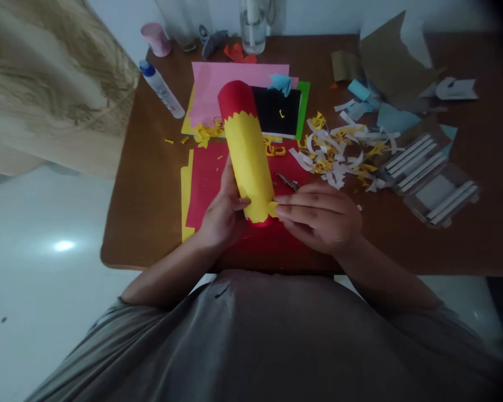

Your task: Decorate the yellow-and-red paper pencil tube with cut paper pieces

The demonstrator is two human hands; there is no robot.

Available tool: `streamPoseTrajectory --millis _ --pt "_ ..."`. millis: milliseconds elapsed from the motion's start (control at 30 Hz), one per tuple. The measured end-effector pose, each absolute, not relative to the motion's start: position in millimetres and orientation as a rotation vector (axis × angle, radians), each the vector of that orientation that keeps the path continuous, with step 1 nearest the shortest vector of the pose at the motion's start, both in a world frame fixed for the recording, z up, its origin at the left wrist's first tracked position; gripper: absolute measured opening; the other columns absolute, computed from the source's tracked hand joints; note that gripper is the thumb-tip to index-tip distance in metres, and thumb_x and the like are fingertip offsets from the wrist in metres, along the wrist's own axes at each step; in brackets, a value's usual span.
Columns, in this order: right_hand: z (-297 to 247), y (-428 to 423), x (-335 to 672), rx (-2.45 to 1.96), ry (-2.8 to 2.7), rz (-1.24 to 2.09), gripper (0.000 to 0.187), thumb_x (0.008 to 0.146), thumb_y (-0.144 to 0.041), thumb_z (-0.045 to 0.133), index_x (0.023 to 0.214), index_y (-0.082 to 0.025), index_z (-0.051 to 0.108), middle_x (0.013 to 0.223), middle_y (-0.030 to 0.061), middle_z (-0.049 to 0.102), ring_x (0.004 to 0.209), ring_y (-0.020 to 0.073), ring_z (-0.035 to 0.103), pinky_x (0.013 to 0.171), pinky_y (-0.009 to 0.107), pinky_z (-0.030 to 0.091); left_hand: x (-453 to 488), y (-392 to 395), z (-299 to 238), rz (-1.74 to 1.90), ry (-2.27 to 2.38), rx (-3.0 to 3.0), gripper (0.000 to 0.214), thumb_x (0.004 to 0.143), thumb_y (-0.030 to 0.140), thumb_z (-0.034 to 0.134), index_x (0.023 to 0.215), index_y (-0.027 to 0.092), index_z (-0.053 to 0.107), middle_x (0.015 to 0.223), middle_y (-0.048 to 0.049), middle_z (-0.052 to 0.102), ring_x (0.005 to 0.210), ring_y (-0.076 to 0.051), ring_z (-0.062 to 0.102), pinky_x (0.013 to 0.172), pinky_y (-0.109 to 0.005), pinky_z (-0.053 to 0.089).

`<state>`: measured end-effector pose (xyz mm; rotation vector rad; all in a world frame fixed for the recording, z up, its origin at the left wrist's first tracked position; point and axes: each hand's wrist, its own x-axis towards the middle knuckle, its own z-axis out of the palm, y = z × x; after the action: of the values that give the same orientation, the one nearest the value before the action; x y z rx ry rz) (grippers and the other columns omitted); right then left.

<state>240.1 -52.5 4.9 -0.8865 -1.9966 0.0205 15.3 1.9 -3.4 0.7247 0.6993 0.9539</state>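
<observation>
My left fingers (pixel 237 202) curl around a yellow-and-red paper tube (pixel 247 151) above red paper (pixel 207 190) at frame center, while my right fingers (pixel 305 204) pinch its yellow lower edge, beside small scissors (pixel 287 181).

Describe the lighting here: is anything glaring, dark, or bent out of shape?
In the head view, the overall light is dim, a bright glare spot shines on the floor, the table looks bent by the wide lens, and the top right corner fades dark.

Worn at bottom centre of the frame: one loose grey short-sleeved T-shirt (pixel 251 340), a small dark mark (pixel 222 291) on its front, sleeves (pixel 113 318) wide and plain-hemmed, left hand (pixel 222 218) and right hand (pixel 321 219) bare.
</observation>
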Motion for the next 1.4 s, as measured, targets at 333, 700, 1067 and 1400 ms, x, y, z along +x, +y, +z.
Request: streamPoseTrajectory --millis 333,700,1067,1400 --pt "3 -54 242 -0.865 -2.001 0.094 0.046 0.104 -0.014 0.087 0.143 -0.039 0.086 0.131 -0.0005 0.094 0.104 0.0223 0.092 0.102 0.04 0.075 20 1 -2 0.976 0.705 0.713 0.112 0.072 0.024 0.076 0.179 0.036 0.046 0.163 -0.0077 0.074 0.159 -0.041 0.066 0.133 -0.06 0.058" --pt "1 -54 243 -0.865 -2.016 0.091 0.045 0.107 -0.014 0.084 0.146 -0.036 0.085 0.134 0.0013 0.094 0.109 0.023 0.091 0.103 0.042 0.076 20 0 3 0.97 0.719 0.687 0.111 0.07 0.024 0.076 0.178 0.035 0.047 0.168 -0.0069 0.072 0.157 -0.041 0.068 0.133 -0.06 0.056" --pt "1 -53 244 -0.855 -2.038 0.086 0.031 0.112 -0.017 0.079 0.139 -0.032 0.087 0.133 0.0032 0.094 0.112 0.0235 0.09 0.103 0.042 0.074 20 0 2 0.969 0.715 0.709 0.111 0.071 0.025 0.074 0.179 0.037 0.048 0.157 -0.0064 0.078 0.151 -0.041 0.071 0.125 -0.057 0.062" --pt "-2 -51 244 -0.84 -2.035 0.09 0.031 0.113 -0.018 0.079 0.138 -0.032 0.086 0.131 0.003 0.094 0.11 0.0229 0.089 0.101 0.041 0.074 14 0 -9 0.966 0.678 0.77 0.113 0.071 0.026 0.088 0.176 0.04 0.05 0.151 -0.0055 0.078 0.125 -0.032 0.078 0.101 -0.043 0.066"
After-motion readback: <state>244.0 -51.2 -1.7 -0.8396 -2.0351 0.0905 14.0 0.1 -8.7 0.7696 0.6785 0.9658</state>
